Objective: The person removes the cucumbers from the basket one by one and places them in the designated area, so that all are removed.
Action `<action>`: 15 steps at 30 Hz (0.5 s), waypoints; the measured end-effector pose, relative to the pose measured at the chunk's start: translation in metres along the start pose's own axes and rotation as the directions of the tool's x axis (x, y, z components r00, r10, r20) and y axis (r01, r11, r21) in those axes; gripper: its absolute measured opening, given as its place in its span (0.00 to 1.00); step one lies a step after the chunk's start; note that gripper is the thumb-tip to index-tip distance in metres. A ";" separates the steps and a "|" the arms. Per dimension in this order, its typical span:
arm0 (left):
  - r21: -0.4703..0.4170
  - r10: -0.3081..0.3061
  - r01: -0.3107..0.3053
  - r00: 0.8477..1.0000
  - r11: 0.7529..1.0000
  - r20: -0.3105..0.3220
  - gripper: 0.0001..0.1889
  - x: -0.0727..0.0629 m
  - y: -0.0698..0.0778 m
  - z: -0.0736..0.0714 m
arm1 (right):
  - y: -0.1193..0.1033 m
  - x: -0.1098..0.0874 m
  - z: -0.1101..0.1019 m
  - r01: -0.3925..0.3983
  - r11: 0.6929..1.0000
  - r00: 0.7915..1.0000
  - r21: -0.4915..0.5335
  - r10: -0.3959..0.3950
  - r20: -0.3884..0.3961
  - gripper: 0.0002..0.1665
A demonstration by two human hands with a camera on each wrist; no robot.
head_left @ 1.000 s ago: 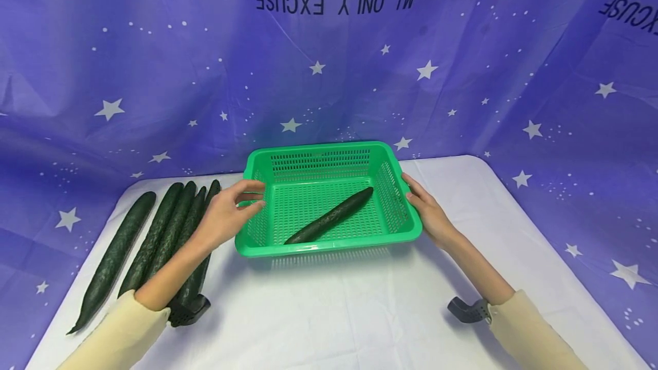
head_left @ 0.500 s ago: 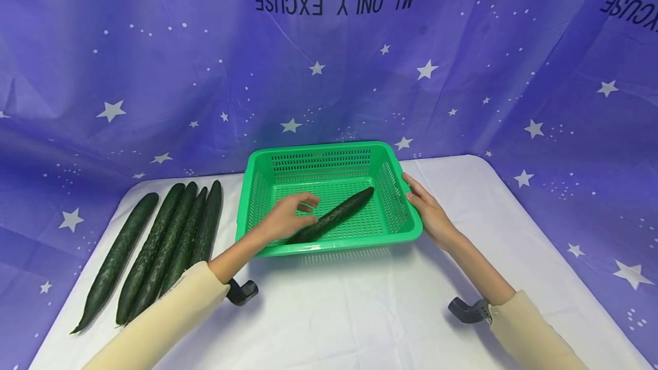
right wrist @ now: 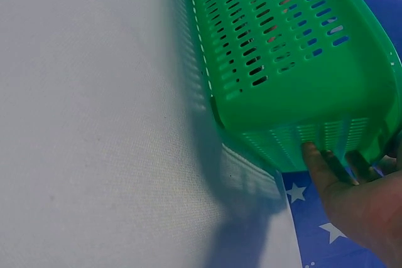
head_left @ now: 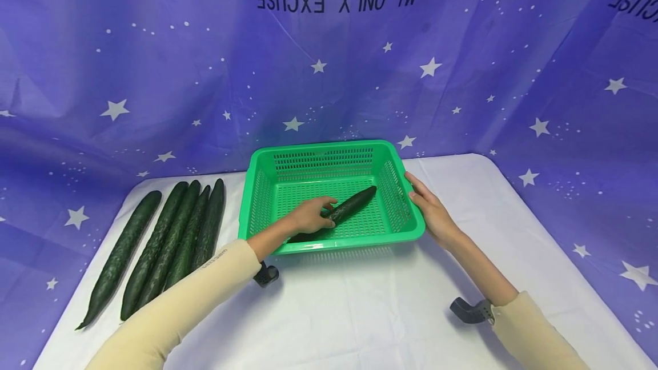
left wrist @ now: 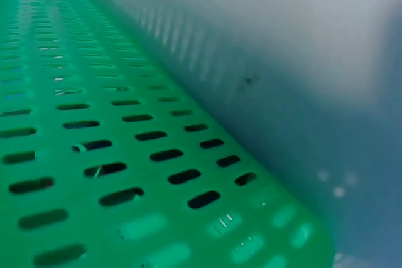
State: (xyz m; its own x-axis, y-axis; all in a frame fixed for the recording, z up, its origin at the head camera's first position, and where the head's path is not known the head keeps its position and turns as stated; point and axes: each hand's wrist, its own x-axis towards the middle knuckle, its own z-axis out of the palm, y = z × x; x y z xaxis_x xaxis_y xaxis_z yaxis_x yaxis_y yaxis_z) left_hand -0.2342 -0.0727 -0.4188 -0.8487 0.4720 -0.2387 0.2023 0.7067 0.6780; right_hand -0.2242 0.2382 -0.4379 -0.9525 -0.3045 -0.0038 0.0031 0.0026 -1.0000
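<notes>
A dark green cucumber lies diagonally inside the green plastic basket. My left hand reaches over the near rim and grips this cucumber around its middle, thumb on the near side, fingers on the far side. In the left wrist view only the basket's perforated wall shows; the hand is out of sight there. At the basket's right end my right hand holds the rim from outside. The right wrist view shows its fingers against the outer end wall.
Several more cucumbers lie side by side on the white-covered table at the left, one a little apart. Behind the table hangs a purple curtain with white stars. The basket stands near the table's back edge.
My left hand has moved right, from the basket's left end over to the cucumber inside, and its fingers have closed round it. The right hand stays at the basket's right end.
</notes>
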 end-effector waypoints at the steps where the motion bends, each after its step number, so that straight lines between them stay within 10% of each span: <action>1: 0.010 0.001 -0.001 1.000 1.000 0.001 0.32 0.002 0.001 0.001 | 0.000 0.000 0.000 0.000 1.000 1.000 0.001 0.000 -0.001 0.34; 15: -0.038 0.077 -0.079 0.996 0.996 -0.047 0.27 0.006 0.003 -0.006 | 0.001 0.000 0.000 0.007 1.000 1.000 0.009 -0.007 -0.004 0.34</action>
State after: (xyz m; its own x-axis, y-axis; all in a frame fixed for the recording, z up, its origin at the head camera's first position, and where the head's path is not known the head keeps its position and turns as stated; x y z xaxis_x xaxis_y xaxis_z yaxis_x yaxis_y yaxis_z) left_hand -0.2415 -0.0708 -0.4137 -0.8524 0.4999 -0.1532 0.2500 0.6470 0.7203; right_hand -0.2239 0.2385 -0.4388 -0.9537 -0.3006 0.0033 -0.0008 -0.0086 -1.0000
